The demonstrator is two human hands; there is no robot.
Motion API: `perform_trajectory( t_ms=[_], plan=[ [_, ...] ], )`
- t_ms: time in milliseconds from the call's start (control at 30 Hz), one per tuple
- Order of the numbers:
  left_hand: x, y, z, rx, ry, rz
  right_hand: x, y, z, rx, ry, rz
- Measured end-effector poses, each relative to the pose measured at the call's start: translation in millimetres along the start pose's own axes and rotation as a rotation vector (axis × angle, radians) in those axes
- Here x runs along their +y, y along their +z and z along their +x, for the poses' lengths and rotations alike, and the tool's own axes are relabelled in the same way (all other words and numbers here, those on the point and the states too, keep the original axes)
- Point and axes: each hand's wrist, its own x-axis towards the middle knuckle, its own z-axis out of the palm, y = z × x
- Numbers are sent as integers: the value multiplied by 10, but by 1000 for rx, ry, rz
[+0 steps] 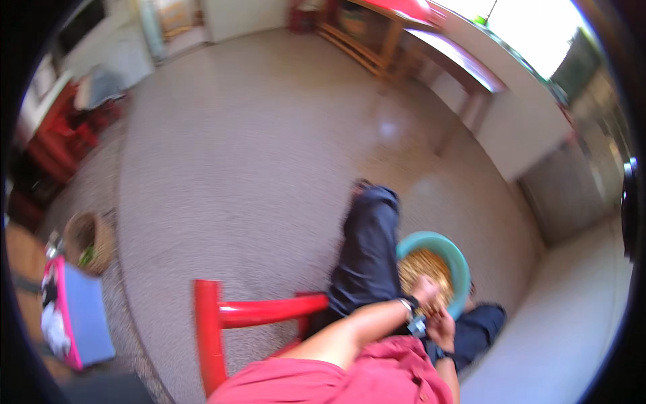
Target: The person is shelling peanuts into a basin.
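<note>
A teal plastic basin (458, 267) sits between my dark-trousered legs, holding a heap of thin yellow-brown pieces (423, 263), too blurred to name exactly. My left hand (428, 289) is over the heap with its fingers curled down toward it. Close by, at the basin's near rim, my right hand (442, 325) has its fingers bent together, facing the left one. Whether either hand grips a piece cannot be made out. A dark band circles each wrist. A small pale bluish object (417, 326) shows between my forearms, its kind unclear.
To my left stands a red chair frame (272, 311). Farther left are a woven basket (87, 247) with something green inside and a blue and pink box-like object (86, 315). A pale wall (560, 313) runs close on my right. A wooden table (388, 48) stands far ahead.
</note>
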Motion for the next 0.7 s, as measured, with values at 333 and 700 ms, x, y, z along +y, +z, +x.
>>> perform_trajectory(
  t_ms=[333, 700],
  plan=[
    [143, -204, -21, -173, -486, -591, -30, 547, -288, 351, -141, 57],
    [166, -247, -81, -182, -426, -487, -23, 655, -293, 436, -129, -95]
  ],
)
